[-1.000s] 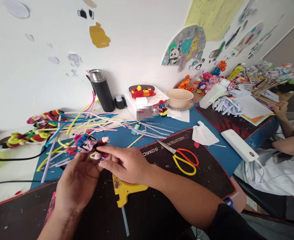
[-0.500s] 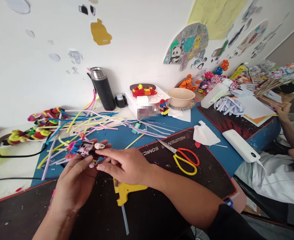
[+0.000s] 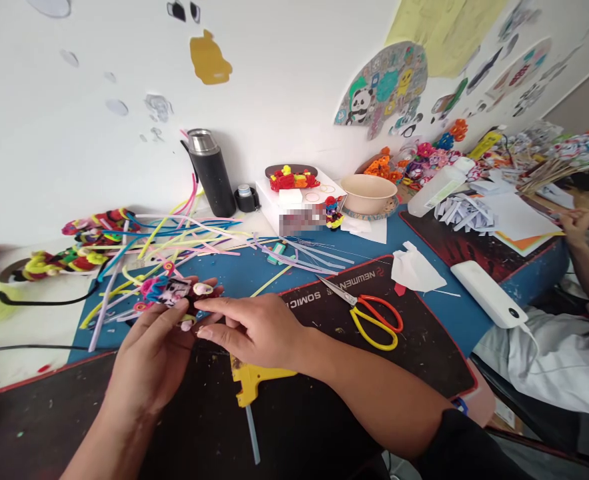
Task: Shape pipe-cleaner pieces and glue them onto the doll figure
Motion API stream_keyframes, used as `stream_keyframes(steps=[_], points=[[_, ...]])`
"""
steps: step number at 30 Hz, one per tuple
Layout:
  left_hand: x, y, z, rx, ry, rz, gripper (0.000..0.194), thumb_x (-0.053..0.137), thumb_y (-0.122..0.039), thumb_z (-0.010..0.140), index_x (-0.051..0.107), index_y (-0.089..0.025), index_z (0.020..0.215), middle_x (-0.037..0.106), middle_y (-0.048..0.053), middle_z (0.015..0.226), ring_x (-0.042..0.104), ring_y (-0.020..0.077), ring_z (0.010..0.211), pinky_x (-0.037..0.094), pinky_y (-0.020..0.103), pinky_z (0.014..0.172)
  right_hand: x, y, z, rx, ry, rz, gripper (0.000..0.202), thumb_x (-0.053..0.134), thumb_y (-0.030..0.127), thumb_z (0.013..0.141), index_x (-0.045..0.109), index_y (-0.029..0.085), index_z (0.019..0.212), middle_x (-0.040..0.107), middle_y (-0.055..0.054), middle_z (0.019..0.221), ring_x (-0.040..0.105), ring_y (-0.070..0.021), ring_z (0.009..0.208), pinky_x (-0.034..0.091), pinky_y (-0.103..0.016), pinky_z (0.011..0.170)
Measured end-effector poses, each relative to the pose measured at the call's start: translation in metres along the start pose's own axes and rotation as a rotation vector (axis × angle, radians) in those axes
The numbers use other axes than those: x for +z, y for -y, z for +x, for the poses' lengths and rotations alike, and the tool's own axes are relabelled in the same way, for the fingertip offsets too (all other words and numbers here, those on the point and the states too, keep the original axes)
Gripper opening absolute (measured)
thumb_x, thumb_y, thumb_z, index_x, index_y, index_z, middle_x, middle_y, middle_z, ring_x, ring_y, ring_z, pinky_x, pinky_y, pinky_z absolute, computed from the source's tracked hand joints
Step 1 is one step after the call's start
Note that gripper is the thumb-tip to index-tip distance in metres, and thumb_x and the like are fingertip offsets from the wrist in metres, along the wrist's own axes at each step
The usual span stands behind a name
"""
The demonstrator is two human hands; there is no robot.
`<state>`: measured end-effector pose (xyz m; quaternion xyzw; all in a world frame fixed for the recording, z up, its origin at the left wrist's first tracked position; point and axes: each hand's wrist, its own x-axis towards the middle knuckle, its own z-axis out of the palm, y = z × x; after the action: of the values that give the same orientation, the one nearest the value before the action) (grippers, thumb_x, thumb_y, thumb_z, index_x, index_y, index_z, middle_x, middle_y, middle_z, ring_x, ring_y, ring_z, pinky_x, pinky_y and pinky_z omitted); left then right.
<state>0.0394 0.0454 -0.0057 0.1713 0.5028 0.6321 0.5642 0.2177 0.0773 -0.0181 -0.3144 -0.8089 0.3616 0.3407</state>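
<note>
A small pipe-cleaner doll [image 3: 177,291] with pink, blue and black parts and pale rounded ends lies across the fingers of my left hand [image 3: 149,353]. The left thumb presses on it from above. My right hand [image 3: 259,330] reaches in from the right, its index finger stretched out to touch the doll's dark lower part. The right thumb is held apart below, and the other right fingers are curled and partly hidden. Under the right hand lies a yellow glue gun [image 3: 249,385] with a glue stick in its back end, partly covered.
Scissors [image 3: 374,323] with red and yellow handles lie on the black mat. Loose pipe cleaners [image 3: 174,233] spread behind my hands. A black thermos [image 3: 213,177], a beige bowl [image 3: 369,195] and a white power bank [image 3: 489,293] stand or lie farther off. Another person's hand [image 3: 574,223] is at right.
The view has shifted slightly, so the scene sits a little farther right. Both hands stay at the doll in nearly the same pose.
</note>
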Motion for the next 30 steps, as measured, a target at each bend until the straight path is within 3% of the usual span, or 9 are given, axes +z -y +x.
stream_keyframes(steps=[11,16,21,26,30], points=[[0.0,0.001,0.0,0.001,-0.025,0.01,0.016,0.092,-0.022,0.072,0.088,-0.017,0.087,0.09,0.016,0.116,0.075,0.0465,0.134,0.067,0.054,0.106,0.003,-0.003,0.0,-0.02,0.049,-0.085,0.053,0.062,0.059,0.114,0.075,0.023,0.15,0.084,-0.002,0.085,0.073,-0.0163,0.069,0.045,-0.026,0.067],[0.002,0.0,0.0,-0.028,-0.008,0.0,0.021,0.092,-0.023,0.071,0.088,-0.016,0.091,0.089,0.018,0.117,0.073,0.0478,0.136,0.067,0.056,0.106,0.002,-0.002,0.0,-0.018,0.055,-0.095,0.048,0.065,0.052,0.114,0.075,0.022,0.151,0.083,-0.001,0.083,0.072,-0.016,0.067,0.045,-0.026,0.067],[-0.001,0.004,0.002,-0.041,0.024,-0.041,0.026,0.097,-0.025,0.07,0.087,-0.019,0.094,0.089,0.018,0.116,0.073,0.0467,0.137,0.066,0.053,0.107,0.003,-0.002,0.0,-0.025,0.027,-0.097,0.052,0.063,0.058,0.114,0.075,0.022,0.15,0.083,-0.002,0.082,0.073,-0.0165,0.068,0.047,-0.026,0.069],[-0.009,0.004,0.005,-0.068,0.043,0.014,0.026,0.097,-0.028,0.07,0.087,-0.02,0.092,0.088,0.017,0.115,0.078,0.0431,0.123,0.069,0.046,0.095,0.001,0.0,0.0,0.006,0.017,-0.077,0.055,0.064,0.058,0.114,0.072,0.022,0.155,0.083,-0.001,0.084,0.074,-0.0167,0.072,0.048,-0.025,0.071],[-0.014,0.005,0.006,-0.09,0.04,-0.01,0.021,0.096,-0.021,0.067,0.084,-0.02,0.084,0.086,0.011,0.095,0.081,0.0323,0.098,0.069,0.037,0.079,0.0,0.001,0.0,0.018,0.036,-0.067,0.057,0.065,0.055,0.114,0.068,0.022,0.16,0.082,-0.001,0.083,0.072,-0.0161,0.068,0.047,-0.025,0.07]])
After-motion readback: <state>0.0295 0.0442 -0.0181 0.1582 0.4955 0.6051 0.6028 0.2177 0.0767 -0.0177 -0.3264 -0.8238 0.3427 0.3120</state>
